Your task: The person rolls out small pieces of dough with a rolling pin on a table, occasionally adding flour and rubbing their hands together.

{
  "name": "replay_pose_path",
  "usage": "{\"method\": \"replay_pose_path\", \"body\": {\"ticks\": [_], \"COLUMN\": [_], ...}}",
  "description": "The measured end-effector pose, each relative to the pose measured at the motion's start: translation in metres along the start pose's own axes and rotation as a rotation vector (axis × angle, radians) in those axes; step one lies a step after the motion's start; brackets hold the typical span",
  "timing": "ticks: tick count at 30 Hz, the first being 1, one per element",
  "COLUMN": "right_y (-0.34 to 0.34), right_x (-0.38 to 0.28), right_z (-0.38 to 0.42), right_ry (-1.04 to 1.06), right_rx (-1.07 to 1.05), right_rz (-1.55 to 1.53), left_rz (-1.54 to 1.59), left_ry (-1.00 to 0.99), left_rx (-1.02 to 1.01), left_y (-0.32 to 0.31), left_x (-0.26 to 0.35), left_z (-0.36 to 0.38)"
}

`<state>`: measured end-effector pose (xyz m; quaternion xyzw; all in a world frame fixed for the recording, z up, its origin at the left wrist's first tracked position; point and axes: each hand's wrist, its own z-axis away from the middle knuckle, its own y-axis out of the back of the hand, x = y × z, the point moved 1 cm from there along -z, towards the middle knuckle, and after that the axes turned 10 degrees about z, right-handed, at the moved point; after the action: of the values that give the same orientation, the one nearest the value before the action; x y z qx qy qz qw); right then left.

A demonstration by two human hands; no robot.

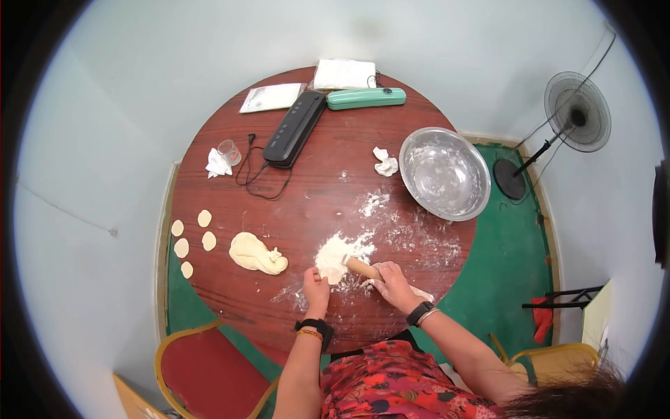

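Observation:
My right hand (392,285) is wrapped round a wooden rolling pin (363,269), whose free end points up and left over a heap of white flour (340,250). A small flat dough piece (332,274) lies at the lower edge of the flour. Beside it, my left hand (317,290) has its fingers closed at the dough's left edge. Left of my hands rests a large lump of dough (252,255). Several small dough rounds (209,241) lie at the table's left side. Beneath my right wrist, something pale and floury is partly hidden.
A metal bowl (444,174) sits at the table's right. Behind are a black device (296,129) with a cord, a green device (366,98), white packets (272,98), tissues (385,162) and a clear cup (229,151). A fan (577,115) and chairs (213,373) surround the table (321,188).

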<state>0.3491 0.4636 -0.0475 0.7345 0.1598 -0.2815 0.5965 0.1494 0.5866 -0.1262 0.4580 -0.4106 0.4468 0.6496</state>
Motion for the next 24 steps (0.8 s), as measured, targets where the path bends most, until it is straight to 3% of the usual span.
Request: {"method": "replay_pose_path", "body": {"ticks": [5, 8, 11, 14, 18, 21, 24], "right_y": [-0.002, -0.006, -0.010, -0.016, -0.036, -0.051, -0.061], "right_x": [0.000, -0.002, -0.004, -0.013, -0.023, -0.033, -0.033], "right_z": [0.000, -0.003, -0.004, -0.005, 0.001, 0.005, 0.017], "right_ry": [0.042, 0.056, 0.071, 0.144, 0.244, 0.322, 0.366], "right_rx": [-0.018, -0.068, -0.135, -0.150, -0.227, -0.316, -0.333], "right_rz": [-0.023, -0.023, -0.030, -0.019, 0.037, 0.165, 0.232], "left_rz": [0.295, 0.541, 0.536, 0.163, -0.165, -0.344, -0.310], "left_ry": [0.120, 0.368, 0.433, 0.320, -0.007, -0.358, -0.377], "left_rx": [-0.028, 0.037, 0.028, -0.034, 0.000, -0.010, -0.072], "left_y": [0.000, 0.004, 0.009, 0.023, 0.046, 0.052, 0.046], "left_x": [-0.012, -0.002, -0.018, -0.016, 0.006, 0.018, 0.025], "left_z": [0.023, 0.051, 0.080, 0.107, 0.130, 0.134, 0.138]}}
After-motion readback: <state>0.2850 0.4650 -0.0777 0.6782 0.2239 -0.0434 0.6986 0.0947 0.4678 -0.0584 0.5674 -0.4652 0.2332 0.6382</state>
